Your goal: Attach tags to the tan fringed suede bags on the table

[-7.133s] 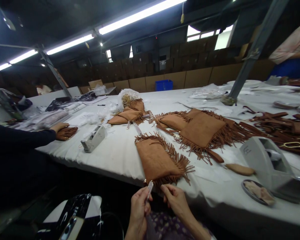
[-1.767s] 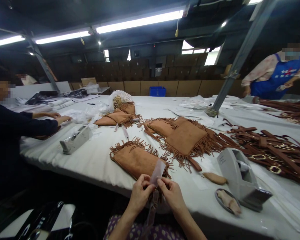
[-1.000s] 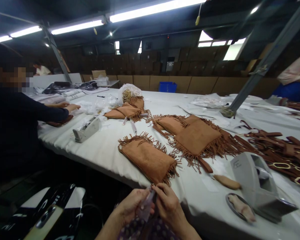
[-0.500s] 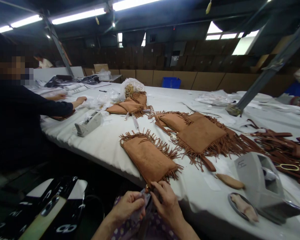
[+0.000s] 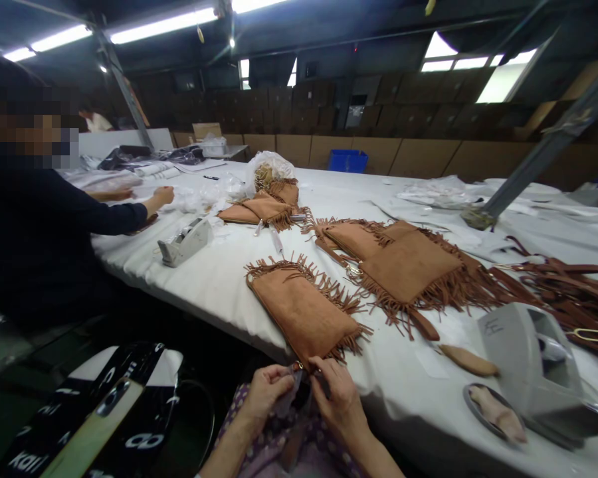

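A tan suede pouch [image 5: 303, 309] with fringed edges lies at the table's front edge, its near corner pointing toward me. A small gold clasp [image 5: 298, 366] shows at that corner. My left hand [image 5: 269, 392] pinches a piece of clear plastic [image 5: 285, 400] just below the clasp. Close beside it, my right hand [image 5: 337, 395] is closed at the pouch's corner, fingertips touching it. What lies between the right thumb and fingers is mostly hidden. A brown strap [image 5: 292, 446] hangs over my lap below the hands.
More fringed pouches [image 5: 408, 265] lie to the right and further back, near brown straps [image 5: 553, 285] with gold rings. A grey tape dispenser [image 5: 525, 365] stands at right, another tape dispenser [image 5: 185, 242] at left. A co-worker [image 5: 34, 219] works at left. A metal post [image 5: 538, 153] rises from the table.
The whole view has shifted slightly to the right. My left hand has drawn up closer to the clasp, still pinching the plastic. The pouch stays in place on the table.
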Action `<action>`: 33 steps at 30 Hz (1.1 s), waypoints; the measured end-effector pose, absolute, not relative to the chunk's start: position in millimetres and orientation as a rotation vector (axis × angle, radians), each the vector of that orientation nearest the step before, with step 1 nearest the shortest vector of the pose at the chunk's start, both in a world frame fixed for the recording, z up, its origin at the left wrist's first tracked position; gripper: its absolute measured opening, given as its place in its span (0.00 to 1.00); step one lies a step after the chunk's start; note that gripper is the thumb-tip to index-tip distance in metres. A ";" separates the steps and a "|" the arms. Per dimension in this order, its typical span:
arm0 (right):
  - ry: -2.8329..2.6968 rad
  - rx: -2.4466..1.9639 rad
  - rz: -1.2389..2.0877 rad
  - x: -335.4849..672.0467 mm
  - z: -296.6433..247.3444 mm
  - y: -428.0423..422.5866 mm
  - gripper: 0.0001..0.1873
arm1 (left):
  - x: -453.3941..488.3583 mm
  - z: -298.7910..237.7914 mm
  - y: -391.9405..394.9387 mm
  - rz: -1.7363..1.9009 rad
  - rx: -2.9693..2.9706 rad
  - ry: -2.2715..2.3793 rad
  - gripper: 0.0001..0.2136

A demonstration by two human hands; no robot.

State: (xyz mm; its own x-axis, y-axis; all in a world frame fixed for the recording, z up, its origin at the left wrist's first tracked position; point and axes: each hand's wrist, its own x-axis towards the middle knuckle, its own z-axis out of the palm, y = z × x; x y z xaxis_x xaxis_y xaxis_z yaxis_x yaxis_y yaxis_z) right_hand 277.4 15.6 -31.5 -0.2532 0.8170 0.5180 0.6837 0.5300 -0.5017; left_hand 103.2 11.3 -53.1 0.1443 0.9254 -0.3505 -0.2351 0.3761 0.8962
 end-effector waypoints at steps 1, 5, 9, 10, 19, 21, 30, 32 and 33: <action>-2.007 -1.215 0.221 277.1 -32.0 15.8 0.15 | 104.9 -52.0 12.1 0.973 0.781 1.092 0.19; -2.012 -1.215 0.198 277.2 -32.6 16.0 0.14 | 111.6 -40.7 16.4 0.901 0.896 1.036 0.19; -2.037 -1.203 0.208 279.3 -30.7 15.1 0.14 | 107.8 -34.2 19.1 0.924 0.906 1.049 0.20; -2.043 -1.201 0.216 279.7 -30.2 15.0 0.14 | 104.8 -35.3 18.7 0.912 0.894 1.043 0.21; -2.020 -1.201 0.293 279.9 -21.2 8.6 0.19 | 93.3 -51.2 10.6 0.821 0.917 1.069 0.16; -2.007 -1.213 0.258 279.6 -17.6 1.9 0.20 | 95.1 -49.1 10.4 0.830 0.890 1.068 0.16; -2.053 -1.258 0.131 270.5 -4.5 -8.6 0.11 | 94.6 -46.4 7.2 0.895 0.913 1.004 0.19; -2.067 -1.254 0.086 267.4 -3.3 -7.0 0.11 | 93.2 -45.6 7.5 0.921 1.002 1.018 0.21; -2.068 -1.257 0.075 265.9 -3.0 -6.3 0.10 | 92.5 -45.1 7.7 0.926 1.048 1.034 0.23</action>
State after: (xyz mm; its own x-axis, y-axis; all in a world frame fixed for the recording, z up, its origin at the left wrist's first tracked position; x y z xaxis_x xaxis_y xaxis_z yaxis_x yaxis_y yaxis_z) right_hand 265.9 -6.3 -3.0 -0.2791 0.7971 0.5355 0.7563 0.5261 -0.3890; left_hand 92.5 7.7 -45.1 0.2560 0.9432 -0.2116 -0.1069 0.2452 0.9636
